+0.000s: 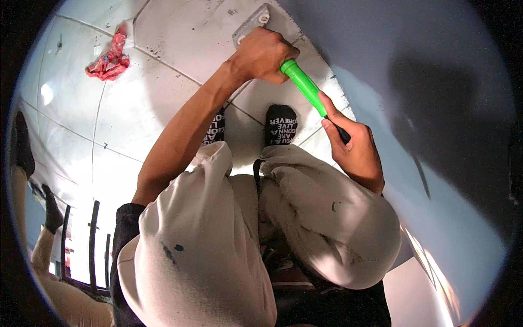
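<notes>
White tiled floor (180,32) beside a smooth blue-grey wall (381,117); bent knees in beige cloth trousers (199,240).
Beyond them, the left hand (265,54) is clenched, its contents hidden; the right hand (358,150) grasps the black end of a green cylindrical tool (305,85) slanting up to the left fist, near a flat grey plate (252,25).

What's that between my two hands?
In the head view, a bright green tube bridges the stretch between your left hand and right hand.
</notes>
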The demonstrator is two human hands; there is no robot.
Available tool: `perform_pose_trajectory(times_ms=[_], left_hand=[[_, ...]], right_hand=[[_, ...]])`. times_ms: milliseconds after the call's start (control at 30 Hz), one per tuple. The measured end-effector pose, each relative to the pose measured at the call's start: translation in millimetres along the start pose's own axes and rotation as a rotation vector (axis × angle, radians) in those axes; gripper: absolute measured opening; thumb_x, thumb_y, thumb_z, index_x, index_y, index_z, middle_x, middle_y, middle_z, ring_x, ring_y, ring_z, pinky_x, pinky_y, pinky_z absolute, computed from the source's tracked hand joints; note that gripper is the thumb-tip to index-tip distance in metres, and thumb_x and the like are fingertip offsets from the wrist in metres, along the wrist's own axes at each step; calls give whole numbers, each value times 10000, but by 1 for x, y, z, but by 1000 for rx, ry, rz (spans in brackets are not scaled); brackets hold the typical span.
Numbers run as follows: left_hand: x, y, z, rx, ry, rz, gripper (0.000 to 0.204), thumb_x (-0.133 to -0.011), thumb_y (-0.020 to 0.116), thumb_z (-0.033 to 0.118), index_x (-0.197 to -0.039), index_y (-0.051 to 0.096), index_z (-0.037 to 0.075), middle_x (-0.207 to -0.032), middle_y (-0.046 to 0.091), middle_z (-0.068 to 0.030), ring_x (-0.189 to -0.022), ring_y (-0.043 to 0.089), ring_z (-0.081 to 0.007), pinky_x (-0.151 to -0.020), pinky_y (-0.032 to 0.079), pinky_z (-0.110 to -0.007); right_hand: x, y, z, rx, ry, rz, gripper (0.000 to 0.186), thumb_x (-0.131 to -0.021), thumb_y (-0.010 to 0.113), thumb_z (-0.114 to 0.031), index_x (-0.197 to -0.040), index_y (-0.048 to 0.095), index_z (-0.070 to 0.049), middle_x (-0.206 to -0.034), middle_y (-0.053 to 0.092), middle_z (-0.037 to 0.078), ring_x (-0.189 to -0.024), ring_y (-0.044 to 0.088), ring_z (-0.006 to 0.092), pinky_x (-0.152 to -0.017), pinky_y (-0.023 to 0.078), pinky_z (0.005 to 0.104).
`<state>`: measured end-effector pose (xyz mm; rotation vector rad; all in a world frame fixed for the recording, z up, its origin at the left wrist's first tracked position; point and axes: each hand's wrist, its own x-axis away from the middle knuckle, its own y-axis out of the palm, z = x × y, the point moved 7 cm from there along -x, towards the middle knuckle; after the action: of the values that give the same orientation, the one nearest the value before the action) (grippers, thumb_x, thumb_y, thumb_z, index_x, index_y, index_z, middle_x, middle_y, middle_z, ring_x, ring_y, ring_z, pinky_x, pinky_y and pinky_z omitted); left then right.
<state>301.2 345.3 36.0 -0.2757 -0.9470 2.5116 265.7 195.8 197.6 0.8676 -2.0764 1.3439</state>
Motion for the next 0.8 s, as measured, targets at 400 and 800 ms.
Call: perform_pose_trajectory(times_ms=[400,800], left_hand=[[18,-16,-13,11,15,168,290,-611,729,365,-788,696,138,-708,671,-134,-695,680,-376,-607,517,-497],[28,-43,-35,-35,-27,187,272,-599,738,346,-769,681,142,-661,647,-117,-675,656,-379,-605,505,-490]], right_hand=[[-9,11,-18,-53,-59,-44,433,-1040,564,-57,-1471,545,-89,-1330,656,196,-1130,439,50,-958,436,262],[-16,13,-34,64,-125,21,501,-1005,614,-183,-1489,520,-273,-888,540,321,-887,410,443,-661,486,390]])
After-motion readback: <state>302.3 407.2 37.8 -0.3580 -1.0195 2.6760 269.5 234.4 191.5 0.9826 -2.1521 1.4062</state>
